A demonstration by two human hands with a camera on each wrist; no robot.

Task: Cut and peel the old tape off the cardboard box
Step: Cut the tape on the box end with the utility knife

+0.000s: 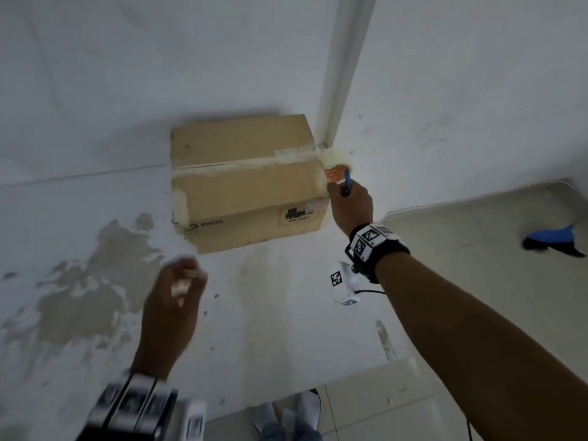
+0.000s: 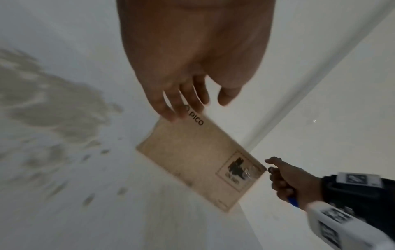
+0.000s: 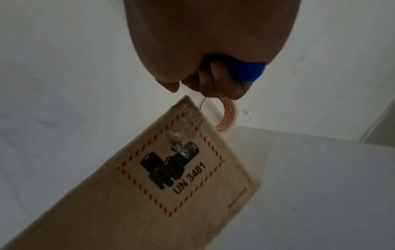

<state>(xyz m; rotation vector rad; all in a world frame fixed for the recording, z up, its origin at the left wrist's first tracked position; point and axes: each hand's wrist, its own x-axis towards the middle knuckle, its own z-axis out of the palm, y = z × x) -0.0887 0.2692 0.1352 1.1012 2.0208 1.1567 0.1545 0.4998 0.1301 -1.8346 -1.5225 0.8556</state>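
A brown cardboard box (image 1: pixel 241 183) stands on the floor against the wall. Old whitish tape (image 1: pixel 254 163) runs along its top seam and down its left edge. My right hand (image 1: pixel 350 205) is at the box's upper right corner and grips a blue-handled cutter (image 1: pixel 348 183). In the right wrist view the cutter handle (image 3: pixel 248 71) sits in my curled fingers (image 3: pixel 213 81), just above the taped corner of the box (image 3: pixel 149 203). A tape roll (image 3: pixel 229 115) lies just beyond them; whether they touch it I cannot tell. My left hand (image 1: pixel 181 281) hovers in front of the box with relaxed fingers (image 2: pixel 192 101), holding nothing.
A white post (image 1: pixel 343 74) rises in the corner right behind the box. A blue object (image 1: pixel 553 240) lies on the floor at the far right. The floor (image 1: pixel 95 281) left of my left hand is stained. Papers (image 1: pixel 286 412) lie at the bottom edge.
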